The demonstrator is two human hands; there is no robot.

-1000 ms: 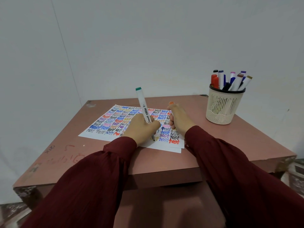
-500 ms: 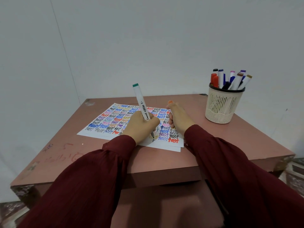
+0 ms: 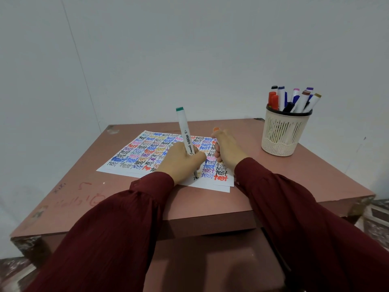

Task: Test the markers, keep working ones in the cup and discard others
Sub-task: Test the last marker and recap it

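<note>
My left hand [image 3: 181,163] grips a white marker [image 3: 185,135] with a green end cap, held upright, its tip touching the white paper [image 3: 147,152] near the sheet's front edge. The paper is covered with the word "test" in many colours. My right hand [image 3: 228,151] is curled round an orange-tipped marker [image 3: 216,129], of which only the orange end shows above the fingers; the hand rests on the paper's right part. A cream mesh cup [image 3: 284,133] at the table's back right holds several markers [image 3: 294,100].
The pinkish-brown table [image 3: 294,182] stands in a corner between white walls. Faint scribbles mark its left front surface. Its front edge lies just under my forearms, and a lower shelf shows beneath it.
The left hand's marker has tilted slightly more upright and its tip has shifted a little along the paper's front edge. The right hand stays in place.
</note>
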